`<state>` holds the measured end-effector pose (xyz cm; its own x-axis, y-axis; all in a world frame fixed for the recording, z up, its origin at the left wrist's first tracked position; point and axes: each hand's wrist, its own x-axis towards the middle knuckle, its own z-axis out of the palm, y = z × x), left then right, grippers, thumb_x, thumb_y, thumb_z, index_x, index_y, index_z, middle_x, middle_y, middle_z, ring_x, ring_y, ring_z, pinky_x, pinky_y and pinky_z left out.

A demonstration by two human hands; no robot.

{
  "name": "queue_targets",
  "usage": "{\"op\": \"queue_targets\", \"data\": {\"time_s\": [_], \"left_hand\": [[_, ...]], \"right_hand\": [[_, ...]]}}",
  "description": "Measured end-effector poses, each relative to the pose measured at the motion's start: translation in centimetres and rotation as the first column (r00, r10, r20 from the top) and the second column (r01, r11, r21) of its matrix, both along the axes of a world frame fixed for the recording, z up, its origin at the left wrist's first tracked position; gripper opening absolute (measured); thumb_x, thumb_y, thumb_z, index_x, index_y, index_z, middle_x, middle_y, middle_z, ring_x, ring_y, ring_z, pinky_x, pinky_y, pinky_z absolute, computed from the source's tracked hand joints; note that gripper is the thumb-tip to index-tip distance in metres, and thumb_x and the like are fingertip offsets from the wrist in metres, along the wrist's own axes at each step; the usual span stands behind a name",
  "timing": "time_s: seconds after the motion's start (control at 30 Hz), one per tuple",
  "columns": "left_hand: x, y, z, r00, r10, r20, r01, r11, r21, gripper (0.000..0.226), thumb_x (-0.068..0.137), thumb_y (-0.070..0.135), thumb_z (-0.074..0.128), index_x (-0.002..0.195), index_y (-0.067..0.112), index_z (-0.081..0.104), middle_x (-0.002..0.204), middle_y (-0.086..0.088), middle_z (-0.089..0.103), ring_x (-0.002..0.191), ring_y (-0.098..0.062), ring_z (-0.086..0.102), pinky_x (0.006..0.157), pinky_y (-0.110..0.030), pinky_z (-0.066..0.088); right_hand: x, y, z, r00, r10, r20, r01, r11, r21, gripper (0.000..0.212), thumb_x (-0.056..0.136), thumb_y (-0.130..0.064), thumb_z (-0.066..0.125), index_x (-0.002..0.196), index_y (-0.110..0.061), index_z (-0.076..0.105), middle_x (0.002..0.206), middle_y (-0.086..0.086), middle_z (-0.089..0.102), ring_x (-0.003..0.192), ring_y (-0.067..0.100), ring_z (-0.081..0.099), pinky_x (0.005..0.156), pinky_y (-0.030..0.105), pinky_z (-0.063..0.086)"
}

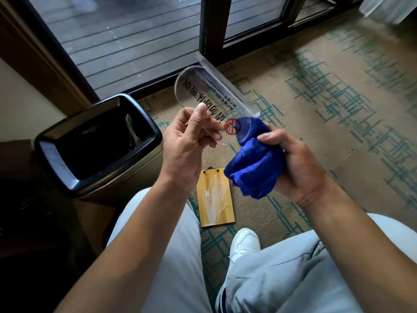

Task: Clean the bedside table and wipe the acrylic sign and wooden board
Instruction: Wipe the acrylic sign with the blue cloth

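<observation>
My left hand (187,141) holds a clear acrylic sign (203,91) by its near edge, thumb on top, at mid-frame above the floor. The sign carries black printed characters and a red no-smoking mark. My right hand (293,163) grips a bunched blue cloth (252,159), which presses against the sign's near right end. A yellow wooden board (215,199) with a pale painted motif lies flat on the carpet below my hands, between my knees.
A black-rimmed waste bin (97,143) stands on the left, close to my left hand. A dark wooden bedside table (27,199) fills the lower left. Patterned carpet (338,109) spreads right; a glass door (135,41) runs along the top. My white shoe (246,242) is near the board.
</observation>
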<state>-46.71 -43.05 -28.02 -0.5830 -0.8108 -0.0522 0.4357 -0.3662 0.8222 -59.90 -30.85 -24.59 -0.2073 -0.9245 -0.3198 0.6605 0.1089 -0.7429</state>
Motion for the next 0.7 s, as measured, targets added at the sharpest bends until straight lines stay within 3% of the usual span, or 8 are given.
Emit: {"op": "queue_targets", "data": {"time_s": [0.1, 0.2, 0.33, 0.47, 0.53, 0.63, 0.7], "left_hand": [[0.2, -0.1, 0.2, 1.0, 0.005, 0.018, -0.004, 0.999, -0.041, 0.019, 0.103, 0.018, 0.054, 0.085, 0.014, 0.057, 0.069, -0.003, 0.071, 0.055, -0.014, 0.058, 0.054, -0.023, 0.046], [0.8, -0.5, 0.4, 0.997, -0.006, 0.074, 0.017, 0.989, -0.146, 0.019, 0.101, 0.017, 0.054, 0.084, 0.012, 0.056, 0.067, -0.003, 0.068, 0.057, -0.017, 0.053, 0.056, -0.024, 0.043], [2.1, -1.1, 1.1, 0.973, -0.073, 0.221, 0.151, 0.921, -0.359, 0.022, 0.1, 0.016, 0.052, 0.084, 0.0, 0.055, 0.068, -0.008, 0.06, 0.059, -0.017, 0.052, 0.058, -0.027, 0.043], [2.7, -1.2, 2.0, 0.927, -0.103, 0.36, 0.294, 0.796, -0.529, 0.03, 0.099, 0.019, 0.055, 0.079, -0.003, 0.054, 0.066, -0.008, 0.056, 0.058, -0.018, 0.053, 0.058, -0.032, 0.046], [3.0, -1.5, 2.4, 0.903, -0.04, 0.429, 0.328, 0.71, -0.624, 0.038, 0.099, 0.025, 0.058, 0.077, -0.005, 0.052, 0.065, -0.017, 0.055, 0.057, -0.03, 0.052, 0.054, -0.042, 0.047], [2.9, -2.0, 3.0, 0.862, 0.127, 0.49, 0.339, 0.575, -0.745, 0.043, 0.098, 0.032, 0.058, 0.072, 0.0, 0.046, 0.064, -0.023, 0.056, 0.057, -0.038, 0.052, 0.053, -0.051, 0.044], [2.5, -1.9, 3.3, 0.843, 0.188, 0.503, 0.335, 0.548, -0.766, 0.041, 0.097, 0.032, 0.059, 0.071, 0.002, 0.046, 0.063, -0.021, 0.06, 0.056, -0.038, 0.057, 0.052, -0.05, 0.046]], "right_hand": [[0.1, 0.4, -0.3, 0.991, 0.112, -0.072, -0.109, 0.993, 0.046, 0.027, 0.077, -0.014, 0.055, 0.099, -0.013, 0.072, 0.079, 0.004, 0.065, 0.069, 0.014, 0.063, 0.065, 0.024, 0.054], [-0.5, 1.0, -0.1, 0.957, 0.166, -0.237, -0.121, 0.974, 0.19, 0.03, 0.077, -0.01, 0.056, 0.103, -0.008, 0.071, 0.076, 0.007, 0.067, 0.067, 0.016, 0.065, 0.059, 0.023, 0.054], [-2.8, 1.3, 1.8, 0.903, 0.03, -0.43, 0.071, 0.973, 0.217, 0.018, 0.087, -0.015, 0.053, 0.095, -0.01, 0.068, 0.073, 0.005, 0.067, 0.063, 0.014, 0.065, 0.053, 0.018, 0.05], [-4.9, 0.1, 4.9, 0.902, -0.133, -0.412, 0.187, 0.978, 0.092, 0.025, 0.095, -0.021, 0.046, 0.088, -0.018, 0.069, 0.069, -0.003, 0.068, 0.064, 0.01, 0.066, 0.057, 0.017, 0.052], [-5.7, -0.2, 6.5, 0.799, -0.098, -0.593, 0.153, 0.987, 0.043, 0.026, 0.094, -0.02, 0.047, 0.09, -0.022, 0.072, 0.074, -0.005, 0.069, 0.067, 0.009, 0.065, 0.058, 0.019, 0.052], [-5.3, -0.1, 7.6, 0.52, 0.012, -0.854, 0.06, 0.997, 0.051, 0.019, 0.09, -0.024, 0.058, 0.103, -0.023, 0.073, 0.074, -0.003, 0.07, 0.057, 0.014, 0.065, 0.046, 0.024, 0.051], [-4.1, -0.3, 7.1, 0.33, 0.051, -0.943, 0.076, 0.994, 0.081, 0.022, 0.089, -0.029, 0.063, 0.109, -0.027, 0.072, 0.083, 0.001, 0.073, 0.065, 0.021, 0.07, 0.051, 0.037, 0.057]]}}
